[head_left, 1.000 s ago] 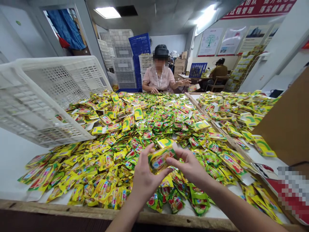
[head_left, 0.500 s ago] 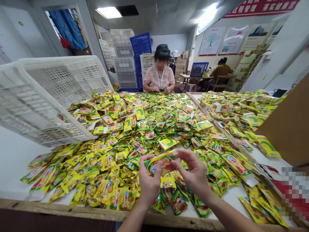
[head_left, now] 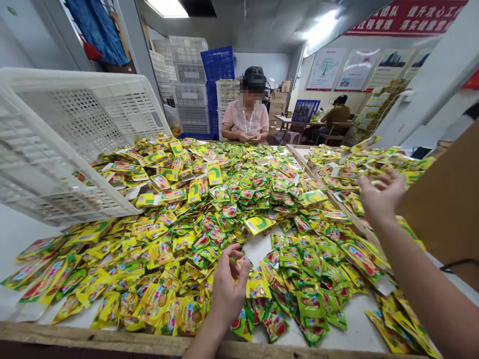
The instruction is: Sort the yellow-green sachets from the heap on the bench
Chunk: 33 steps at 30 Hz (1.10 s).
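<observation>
At bottom centre, the left hand (head_left: 229,286) is half curled, seemingly empty, among sachets (head_left: 312,304) presumably heaped there for easy reach. At right, the right hand (head_left: 382,199) is spread, holding nothing visible, past a wooden divider (head_left: 318,172) that likely keeps the upper-right boxes (head_left: 352,167) separate. Left, a white crate (head_left: 56,164) leans tipped (probably for spilling boxes out).

From the person's head, the tabletop (head_left: 358,316) is viewed at close range, forward and down; the left hand (head_left: 230,281) and right hand (head_left: 383,197) are framed close, a co-worker (head_left: 245,118) beyond.
</observation>
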Tool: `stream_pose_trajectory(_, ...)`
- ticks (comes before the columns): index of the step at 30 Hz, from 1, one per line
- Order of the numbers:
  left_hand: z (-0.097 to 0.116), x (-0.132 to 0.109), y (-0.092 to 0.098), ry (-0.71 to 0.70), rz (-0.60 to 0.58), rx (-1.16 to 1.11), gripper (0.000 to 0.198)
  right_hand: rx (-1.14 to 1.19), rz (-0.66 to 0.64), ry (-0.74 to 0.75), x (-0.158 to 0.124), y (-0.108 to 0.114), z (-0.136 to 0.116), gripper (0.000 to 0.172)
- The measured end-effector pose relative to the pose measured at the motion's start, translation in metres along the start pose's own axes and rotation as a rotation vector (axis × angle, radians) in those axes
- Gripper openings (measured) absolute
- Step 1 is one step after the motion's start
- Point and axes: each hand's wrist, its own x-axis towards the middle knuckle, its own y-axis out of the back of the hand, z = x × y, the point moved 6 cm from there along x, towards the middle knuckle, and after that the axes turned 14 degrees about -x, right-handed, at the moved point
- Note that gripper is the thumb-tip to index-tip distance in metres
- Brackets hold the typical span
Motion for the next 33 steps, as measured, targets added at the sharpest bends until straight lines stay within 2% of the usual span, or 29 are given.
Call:
stream_pose_trajectory(2,0.0,-0.002,-0.004,-0.016,-0.05,0.036,0.031,-0.086,-0.255,0.157,-0.02,-0.03,-0.008,0.043)
stream_pose_trajectory(4,0.0,-0.004,-0.008,-0.041,-0.112,0.08,0.025,-0.103,-0.513,0.274,-0.058,-0.066,-0.013,0.026)
stream_pose_trajectory(6,0.0,-0.006,-0.011,-0.071,-0.166,0.132,0.021,-0.124,-0.637,0.333,-0.092,-0.094,-0.017,0.018)
stream_pose_trajectory(9,-0.001,-0.007,-0.014,-0.113,-0.229,0.203,0.017,-0.21,-0.656,0.332,-0.114,-0.12,-0.022,0.024)
stream_pose_trajectory(12,-0.002,-0.008,-0.016,-0.129,-0.246,0.248,0.016,-0.303,-0.635,0.284,-0.112,-0.135,-0.023,0.03)
stream_pose_trajectory(17,0.003,-0.011,-0.018,-0.172,-0.233,0.237,0.014,-0.393,-0.661,0.22,-0.099,-0.151,-0.015,0.006)
stream_pose_trajectory(19,0.013,-0.006,-0.003,-0.232,-0.166,0.263,0.015,-0.397,-0.663,0.198,-0.095,-0.15,-0.009,0.013)
stream_pose_trajectory(21,0.025,0.004,0.027,-0.262,-0.036,0.383,0.017,-0.388,-0.663,0.162,-0.091,-0.145,-0.001,0.03)
stream_pose_trajectory(23,0.03,0.02,0.062,-0.206,0.063,0.617,0.021,-0.367,-0.675,0.121,-0.09,-0.14,0.008,0.049)
stream_pose_trajectory(25,0.023,0.039,0.091,-0.056,0.037,0.914,0.029,-0.335,-0.699,0.085,-0.092,-0.137,0.014,0.059)
stream_pose_trajectory(26,0.017,0.047,0.102,0.014,-0.005,1.016,0.033,-0.317,-0.711,0.072,-0.094,-0.137,0.015,0.06)
stream_pose_trajectory(28,0.005,0.062,0.114,0.093,-0.072,1.105,0.038,-0.28,-0.725,0.062,-0.099,-0.138,0.014,0.05)
stream_pose_trajectory(31,-0.004,0.074,0.117,0.1,-0.104,1.118,0.036,-0.219,-0.707,0.084,-0.105,-0.135,0.004,0.028)
stream_pose_trajectory(33,-0.001,0.076,0.118,0.085,-0.081,1.125,0.033,-0.17,-0.678,0.106,-0.109,-0.126,-0.006,0.022)
